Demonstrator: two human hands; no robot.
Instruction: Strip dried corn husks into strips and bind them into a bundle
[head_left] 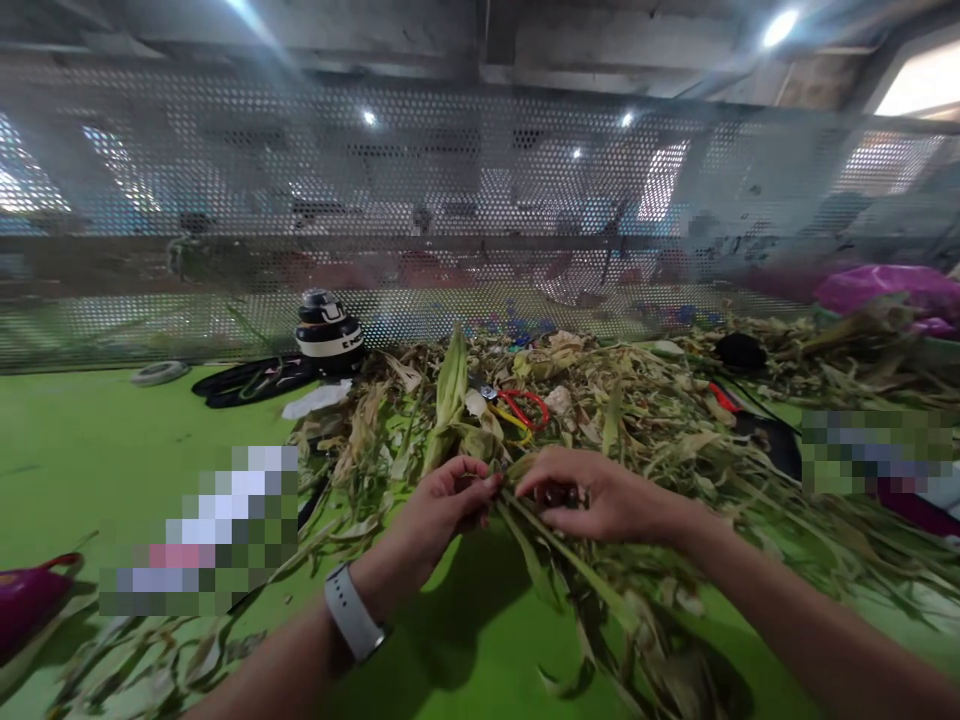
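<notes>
My left hand [454,500], with a white watch band on its wrist, pinches the top of a bundle of long green leaf strips [577,570]. Close beside it on the right, my right hand [581,492] curls its fingers round the same strips near their upper end. The strips hang down and to the right over the green table. Just beyond my hands stands a pale green husk bundle [452,385]. Scissors with red and yellow handles [525,412] lie on the dry leaves to its right.
Dry husks [645,400] are heaped across the green table [82,430]. A black and white jug [328,340] and a black coiled item [251,380] stand at the back left. A perforated metal screen [465,200] rises behind. A magenta bag [885,290] is at the far right.
</notes>
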